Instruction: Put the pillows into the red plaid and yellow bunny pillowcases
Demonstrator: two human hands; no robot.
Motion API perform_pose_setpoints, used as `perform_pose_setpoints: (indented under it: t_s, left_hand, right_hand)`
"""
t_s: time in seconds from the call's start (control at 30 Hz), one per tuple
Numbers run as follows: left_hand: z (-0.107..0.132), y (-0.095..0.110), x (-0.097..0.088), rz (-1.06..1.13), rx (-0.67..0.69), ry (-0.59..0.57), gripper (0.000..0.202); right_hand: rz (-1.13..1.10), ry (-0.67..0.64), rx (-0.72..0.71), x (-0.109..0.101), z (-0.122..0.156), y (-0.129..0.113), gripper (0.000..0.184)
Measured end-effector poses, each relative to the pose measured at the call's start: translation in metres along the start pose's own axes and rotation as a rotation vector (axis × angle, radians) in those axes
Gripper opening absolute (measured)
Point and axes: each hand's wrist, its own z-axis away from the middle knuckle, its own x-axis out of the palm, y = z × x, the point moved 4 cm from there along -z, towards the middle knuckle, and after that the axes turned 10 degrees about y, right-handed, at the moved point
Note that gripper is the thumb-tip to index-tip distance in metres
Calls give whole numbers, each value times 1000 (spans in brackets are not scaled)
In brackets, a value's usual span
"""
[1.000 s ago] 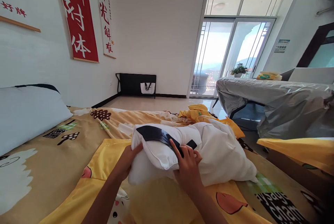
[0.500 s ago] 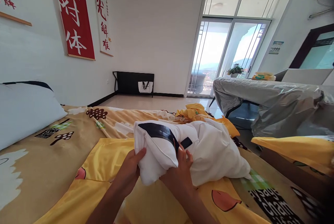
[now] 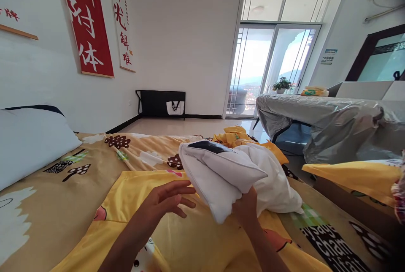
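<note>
1. Head view, lower centre: the left hand (image 3: 166,200) has come off the white pillow (image 3: 215,189); its fingers are spread just beside it.
2. Head view, right of centre: the right hand (image 3: 247,208) clasps the pillow's near edge, fingers curled; it alone now steadies the pillow, tilted mid-frame over yellow cloth (image 3: 136,187).

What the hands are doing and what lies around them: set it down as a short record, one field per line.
Left hand: fingers spread, close beside the white bundle; contact unclear
Right hand: closed on the near edge of the white bundle
White bundle: folded over, black patch on top
Beneath: yellow cloth with printed figures
Far left: white pillow with a black edge, on tan printed bedding
Right background: table under plastic sheeting, bearing a yellow packet
</note>
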Motion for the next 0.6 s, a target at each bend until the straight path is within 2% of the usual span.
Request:
perform_pose_setpoints:
  t_s: [0.07,0.13,0.23,0.3,0.4,0.43,0.47,0.5,0.6]
  left_hand:
    - [1,4,-9,-113,51,-40,31]
    - [0,4,-15,-192,73,-111,26]
    - [-3,1,-19,-229,98,-170,26]
    - [-3,1,-20,-229,123,-177,27]
    - [-2,3,-23,-221,131,-181,29]
    - [-2,5,-25,-221,131,-173,31]
    - [-1,7,-27,-222,133,-159,32]
    - [-2,8,-30,-224,138,-142,33]
    - [-5,13,-39,-227,174,-84,35]
  right_hand:
    - [-98,0,107,-9,-9,6,19]
    - [-149,31,151,-21,-21,8,19]
    - [-143,71,130,-37,-48,0,19]
    - [-118,56,100,-42,-76,-13,21]
    - [-58,-56,38,-37,-132,-48,23]
    - [-38,-151,2,-31,-151,-64,25]
    - [23,-372,-90,-21,-168,-83,25]
    - [35,-461,-129,-16,-184,-101,25]
    - [35,-492,-213,-15,-229,-153,22]
